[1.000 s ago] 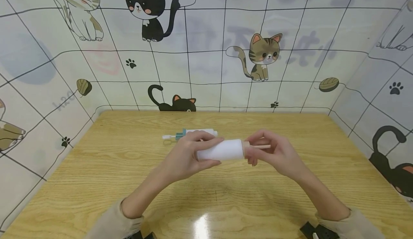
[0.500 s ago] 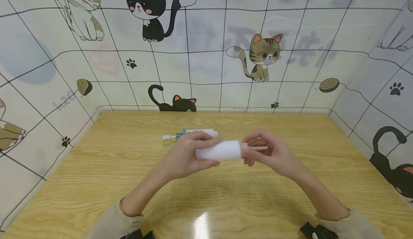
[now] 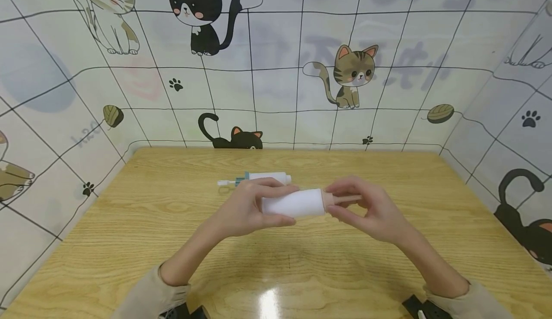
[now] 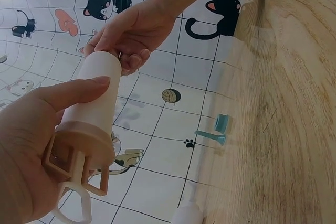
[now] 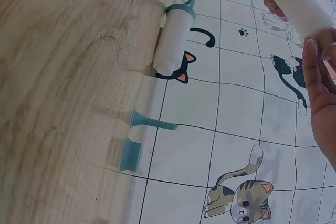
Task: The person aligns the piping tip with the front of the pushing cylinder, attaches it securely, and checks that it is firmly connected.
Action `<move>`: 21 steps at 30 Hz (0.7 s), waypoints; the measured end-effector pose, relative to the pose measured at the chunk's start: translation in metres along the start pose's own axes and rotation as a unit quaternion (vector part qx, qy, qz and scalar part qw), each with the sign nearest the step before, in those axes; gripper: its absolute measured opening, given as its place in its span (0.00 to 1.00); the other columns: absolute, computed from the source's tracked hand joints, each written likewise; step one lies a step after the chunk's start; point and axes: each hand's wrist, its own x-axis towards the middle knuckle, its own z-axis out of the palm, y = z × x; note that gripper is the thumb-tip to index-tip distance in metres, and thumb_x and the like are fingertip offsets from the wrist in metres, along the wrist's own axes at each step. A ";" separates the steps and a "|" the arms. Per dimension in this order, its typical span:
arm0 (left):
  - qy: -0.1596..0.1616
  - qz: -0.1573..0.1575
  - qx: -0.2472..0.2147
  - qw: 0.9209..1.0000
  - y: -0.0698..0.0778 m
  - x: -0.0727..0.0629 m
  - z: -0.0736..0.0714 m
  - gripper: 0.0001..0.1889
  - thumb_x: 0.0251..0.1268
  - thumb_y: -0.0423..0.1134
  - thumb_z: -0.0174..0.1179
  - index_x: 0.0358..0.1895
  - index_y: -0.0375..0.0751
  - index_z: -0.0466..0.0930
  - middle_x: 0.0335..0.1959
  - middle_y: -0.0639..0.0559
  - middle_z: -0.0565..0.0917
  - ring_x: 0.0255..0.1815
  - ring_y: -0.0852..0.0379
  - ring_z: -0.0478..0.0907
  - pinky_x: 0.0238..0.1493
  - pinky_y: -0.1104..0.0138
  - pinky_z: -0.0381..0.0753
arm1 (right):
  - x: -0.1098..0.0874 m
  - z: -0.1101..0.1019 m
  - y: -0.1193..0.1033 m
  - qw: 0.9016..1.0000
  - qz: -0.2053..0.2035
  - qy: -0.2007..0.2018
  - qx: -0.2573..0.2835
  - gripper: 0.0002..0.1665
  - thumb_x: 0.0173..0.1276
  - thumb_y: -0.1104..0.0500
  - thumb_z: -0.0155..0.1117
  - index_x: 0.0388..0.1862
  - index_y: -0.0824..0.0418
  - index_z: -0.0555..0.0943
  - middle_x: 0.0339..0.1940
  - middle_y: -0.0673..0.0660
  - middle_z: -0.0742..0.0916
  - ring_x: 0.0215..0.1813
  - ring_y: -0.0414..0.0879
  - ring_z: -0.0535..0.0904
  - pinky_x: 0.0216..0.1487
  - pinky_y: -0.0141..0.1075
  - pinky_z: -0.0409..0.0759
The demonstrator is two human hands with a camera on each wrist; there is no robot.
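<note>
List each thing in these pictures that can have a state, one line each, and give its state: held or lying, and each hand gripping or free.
White paper roll on a tan plastic holder: held level above the table, between both hands.
Left hand: grips the white roll.
Right hand: fingers curled round the holder's tan handle end.
Second white roll with a teal handle: lying on its side, untouched.
Light wooden table: bears the teal-handled roll.

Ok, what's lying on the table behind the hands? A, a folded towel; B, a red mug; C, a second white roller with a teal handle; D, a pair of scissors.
C: a second white roller with a teal handle lies on the wooden table just beyond the left hand.
</note>
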 end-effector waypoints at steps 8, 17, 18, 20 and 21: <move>-0.020 0.008 -0.009 1.000 0.004 0.000 -0.001 0.28 0.54 0.39 0.78 0.60 0.41 0.84 0.49 0.50 0.85 0.45 0.57 0.80 0.39 0.67 0.84 | -0.003 0.001 0.000 1.000 -0.001 0.013 0.010 0.19 0.57 0.78 0.71 0.46 0.66 0.81 0.42 0.55 0.86 0.41 0.43 0.87 0.37 0.39 0.87; -0.013 0.021 -0.009 1.000 0.007 0.000 0.003 0.27 0.53 0.38 0.78 0.59 0.39 0.85 0.49 0.48 0.86 0.44 0.56 0.80 0.39 0.69 0.84 | -0.004 0.002 0.003 0.998 -0.039 0.012 0.037 0.11 0.68 0.65 0.71 0.44 0.67 0.80 0.37 0.58 0.85 0.40 0.40 0.87 0.33 0.33 0.85; -0.010 0.022 -0.007 1.000 0.008 0.000 0.004 0.27 0.53 0.38 0.78 0.59 0.39 0.85 0.49 0.48 0.86 0.44 0.56 0.80 0.39 0.69 0.84 | -0.005 0.002 0.003 0.998 -0.039 0.014 0.038 0.11 0.68 0.64 0.71 0.44 0.67 0.80 0.37 0.59 0.85 0.41 0.40 0.86 0.33 0.33 0.85; -0.006 0.023 -0.001 1.000 0.008 -0.001 0.005 0.27 0.53 0.38 0.78 0.58 0.38 0.85 0.49 0.47 0.86 0.44 0.56 0.80 0.39 0.69 0.84 | -0.005 0.002 0.003 0.998 -0.033 0.019 0.042 0.10 0.68 0.64 0.71 0.43 0.67 0.80 0.37 0.58 0.86 0.41 0.41 0.86 0.34 0.33 0.85; -0.004 0.025 0.002 1.000 0.008 -0.001 0.006 0.26 0.53 0.38 0.78 0.58 0.38 0.85 0.48 0.47 0.86 0.44 0.56 0.80 0.39 0.69 0.84 | -0.005 0.003 0.004 0.998 -0.031 0.022 0.045 0.10 0.67 0.65 0.71 0.43 0.68 0.80 0.38 0.58 0.86 0.41 0.42 0.86 0.34 0.33 0.85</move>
